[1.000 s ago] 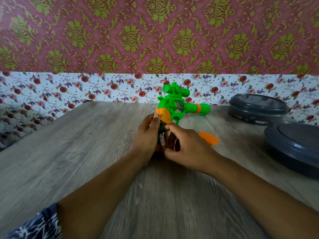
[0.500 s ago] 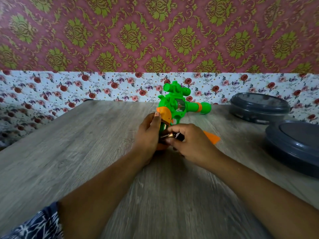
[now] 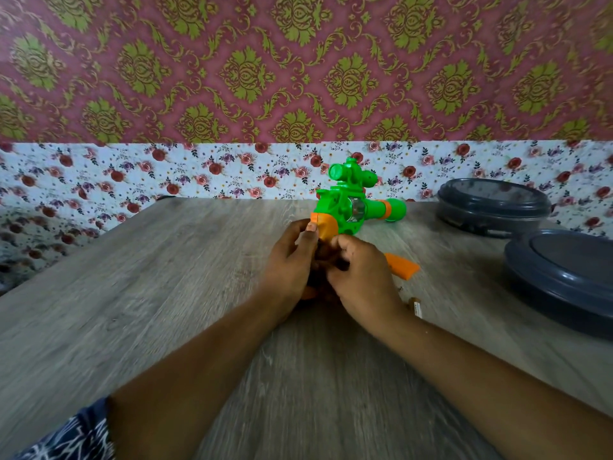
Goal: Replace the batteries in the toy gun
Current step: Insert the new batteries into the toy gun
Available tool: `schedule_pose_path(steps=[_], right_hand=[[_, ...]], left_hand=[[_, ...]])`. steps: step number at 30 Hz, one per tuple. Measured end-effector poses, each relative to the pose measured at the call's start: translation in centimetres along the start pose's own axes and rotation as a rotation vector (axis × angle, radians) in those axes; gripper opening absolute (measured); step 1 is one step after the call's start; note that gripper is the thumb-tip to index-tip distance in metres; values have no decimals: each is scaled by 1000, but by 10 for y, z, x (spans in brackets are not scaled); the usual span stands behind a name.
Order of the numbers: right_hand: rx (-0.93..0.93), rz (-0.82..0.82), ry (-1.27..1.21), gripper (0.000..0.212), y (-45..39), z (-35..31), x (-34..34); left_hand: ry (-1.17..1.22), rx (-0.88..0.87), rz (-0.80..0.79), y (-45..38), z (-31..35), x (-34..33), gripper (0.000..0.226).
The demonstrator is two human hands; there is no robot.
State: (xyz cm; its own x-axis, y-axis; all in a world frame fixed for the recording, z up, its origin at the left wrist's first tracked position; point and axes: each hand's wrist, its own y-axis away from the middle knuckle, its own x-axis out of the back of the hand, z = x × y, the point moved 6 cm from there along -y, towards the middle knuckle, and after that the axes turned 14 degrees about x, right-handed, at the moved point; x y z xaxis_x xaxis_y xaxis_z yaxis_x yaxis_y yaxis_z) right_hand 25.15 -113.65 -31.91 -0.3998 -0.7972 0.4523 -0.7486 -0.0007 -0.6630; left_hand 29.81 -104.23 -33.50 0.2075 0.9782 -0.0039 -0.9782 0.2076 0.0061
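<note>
The counter (image 3: 166,293) runs bare to the left, while two lidded grey tubs (image 3: 494,207) crowd its right edge, contents hidden. Mid-counter, the left hand (image 3: 292,260) grips the toy gun (image 3: 348,207) by its handle; the right hand (image 3: 361,277) curls at the handle, beside a battery (image 3: 416,307) and orange cover (image 3: 401,265).

One camera on the person's head looks forward and down over the near edge of the table (image 3: 166,293), close, toward the far wall (image 3: 298,78).

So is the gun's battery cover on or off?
Off: the orange cover lies on the table, apart from the gun.
</note>
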Motion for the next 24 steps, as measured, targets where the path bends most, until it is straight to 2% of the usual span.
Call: schedule_pose_path(steps=[4,8,12,15,17,20,24], right_hand=[[125,-134,102,14,5,-13,-5],[238,-232,264,25,5,-25,-6],[239,-379,344,27,9,-36,-12],[207,-499,506,24,11,-38,-14],[166,-562,599,28,12,-33,-13],[130,-592,670,44,11,-24,-10],[112,-602,711,43,9,-18,-6]], left_hand=[[38,28,42,-4,-1,5,20],[98,102,56,-11,-7,10,28],[191,227,75,-18,-14,14,42],[246,279,51,-16,-15,13,40],[224,268,29,-14,-14,12,34],[185,224,-8,-7,-10,7,21],[83,120,10,-7,-5,8,20]])
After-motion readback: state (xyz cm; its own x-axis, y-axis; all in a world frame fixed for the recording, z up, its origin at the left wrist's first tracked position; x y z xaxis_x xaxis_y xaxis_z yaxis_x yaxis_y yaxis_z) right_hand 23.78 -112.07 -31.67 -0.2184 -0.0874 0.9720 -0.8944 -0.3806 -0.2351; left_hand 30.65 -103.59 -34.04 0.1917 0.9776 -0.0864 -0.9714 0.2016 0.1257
